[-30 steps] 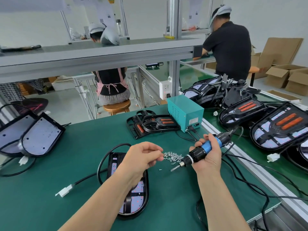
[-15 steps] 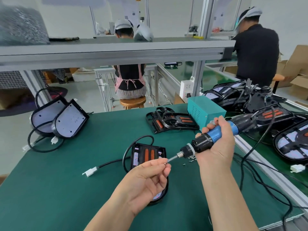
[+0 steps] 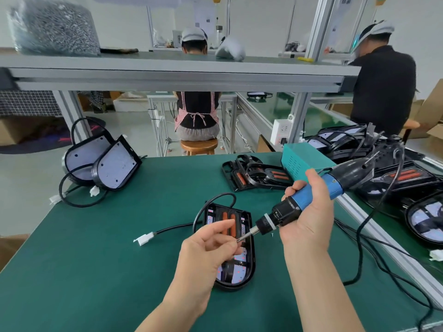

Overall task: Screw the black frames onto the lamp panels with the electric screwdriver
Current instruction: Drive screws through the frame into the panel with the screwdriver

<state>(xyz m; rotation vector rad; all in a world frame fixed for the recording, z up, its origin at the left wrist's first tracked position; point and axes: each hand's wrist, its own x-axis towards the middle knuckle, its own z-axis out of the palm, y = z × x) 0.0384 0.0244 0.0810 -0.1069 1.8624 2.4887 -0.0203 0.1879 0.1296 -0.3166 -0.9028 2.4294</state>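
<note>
Right hand grips electric screwdriver, raised; left hand pinches bit tip.

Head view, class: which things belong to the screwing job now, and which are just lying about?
In use: electric screwdriver in right hand; left hand pinching at its bit; framed lamp panel beneath them.
Lying about: two lamp panels far left; spare black frames; lamp pile at right.
</note>
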